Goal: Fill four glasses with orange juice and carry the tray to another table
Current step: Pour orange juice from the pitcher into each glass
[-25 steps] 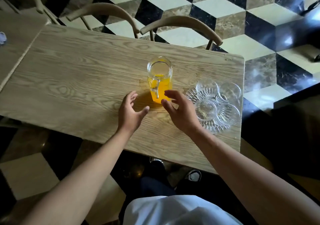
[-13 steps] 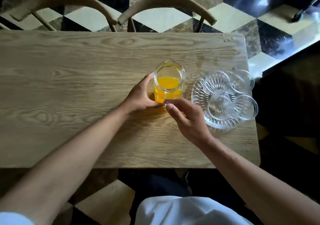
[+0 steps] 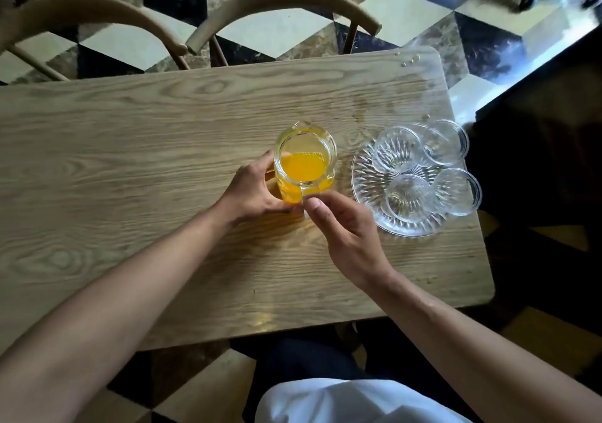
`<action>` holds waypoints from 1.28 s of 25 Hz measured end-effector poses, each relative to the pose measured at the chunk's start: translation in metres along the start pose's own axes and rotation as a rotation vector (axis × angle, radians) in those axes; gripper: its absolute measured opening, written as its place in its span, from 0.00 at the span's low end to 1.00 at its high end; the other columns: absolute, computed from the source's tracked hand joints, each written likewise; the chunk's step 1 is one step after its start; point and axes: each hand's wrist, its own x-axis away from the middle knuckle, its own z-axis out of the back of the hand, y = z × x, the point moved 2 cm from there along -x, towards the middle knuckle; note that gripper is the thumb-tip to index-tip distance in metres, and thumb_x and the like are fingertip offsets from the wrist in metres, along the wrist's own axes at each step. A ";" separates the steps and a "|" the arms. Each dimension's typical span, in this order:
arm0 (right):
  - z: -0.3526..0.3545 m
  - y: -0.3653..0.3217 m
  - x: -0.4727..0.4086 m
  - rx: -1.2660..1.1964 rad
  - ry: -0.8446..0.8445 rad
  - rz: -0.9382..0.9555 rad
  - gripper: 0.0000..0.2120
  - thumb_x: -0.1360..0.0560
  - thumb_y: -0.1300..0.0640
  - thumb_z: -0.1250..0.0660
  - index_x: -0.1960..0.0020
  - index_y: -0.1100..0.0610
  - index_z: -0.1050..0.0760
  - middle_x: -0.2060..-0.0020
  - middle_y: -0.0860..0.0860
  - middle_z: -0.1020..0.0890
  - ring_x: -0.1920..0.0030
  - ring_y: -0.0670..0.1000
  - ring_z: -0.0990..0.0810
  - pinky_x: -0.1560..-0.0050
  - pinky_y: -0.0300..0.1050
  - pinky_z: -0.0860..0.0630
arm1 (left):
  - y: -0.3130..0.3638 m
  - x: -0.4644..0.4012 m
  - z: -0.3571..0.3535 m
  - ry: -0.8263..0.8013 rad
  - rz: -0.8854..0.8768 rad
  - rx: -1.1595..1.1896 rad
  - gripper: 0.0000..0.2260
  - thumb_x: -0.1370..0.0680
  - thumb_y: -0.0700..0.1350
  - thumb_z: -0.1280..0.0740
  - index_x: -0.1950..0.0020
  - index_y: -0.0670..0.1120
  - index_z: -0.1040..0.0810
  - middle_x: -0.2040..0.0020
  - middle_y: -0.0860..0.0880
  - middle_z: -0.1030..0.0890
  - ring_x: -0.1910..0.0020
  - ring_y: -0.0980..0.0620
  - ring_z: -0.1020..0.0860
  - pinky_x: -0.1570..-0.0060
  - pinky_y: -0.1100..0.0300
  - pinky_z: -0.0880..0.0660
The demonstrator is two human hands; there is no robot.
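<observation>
Glass juice pitcher [image 3: 304, 163] mid wooden table [image 3: 130, 168], upright, spout at 12 o'clock, handle at 6. Left hand [image 3: 254, 191] wraps its 8 o'clock side; right hand [image 3: 345, 227] pinches the handle at 6. Round cut-glass tray [image 3: 365, 181] at pitcher's 3 o'clock holds four empty clear glasses [image 3: 395, 152]

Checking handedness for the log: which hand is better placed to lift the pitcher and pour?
Probably the right hand: its fingers are at the pitcher's near-side handle, and the tray of empty glasses lies on its side. The left hand only cups the pitcher's wall.
</observation>
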 end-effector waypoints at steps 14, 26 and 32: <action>0.043 -0.029 0.036 -0.022 -0.137 -0.027 0.14 0.18 0.56 0.37 0.53 0.64 0.19 0.57 0.61 0.17 0.55 0.58 0.20 0.51 0.53 0.26 | 0.047 0.062 -0.032 0.179 0.133 0.019 0.39 0.42 0.58 0.13 0.36 0.44 0.19 0.47 0.52 0.15 0.52 0.63 0.20 0.55 0.82 0.33; 0.176 -0.053 0.119 -0.170 -0.212 -0.019 0.18 0.20 0.59 0.39 0.56 0.76 0.27 0.61 0.59 0.23 0.63 0.42 0.23 0.57 0.34 0.28 | 0.160 0.126 -0.174 0.380 0.256 0.207 0.36 0.42 0.56 0.13 0.39 0.48 0.20 0.48 0.52 0.13 0.47 0.56 0.15 0.48 0.69 0.22; 0.248 -0.052 0.147 -0.145 -0.092 -0.060 0.16 0.22 0.59 0.43 0.60 0.72 0.32 0.66 0.59 0.29 0.66 0.49 0.31 0.64 0.37 0.33 | 0.220 0.130 -0.265 0.459 0.321 0.312 0.31 0.39 0.54 0.13 0.41 0.50 0.20 0.49 0.54 0.13 0.51 0.60 0.15 0.50 0.66 0.20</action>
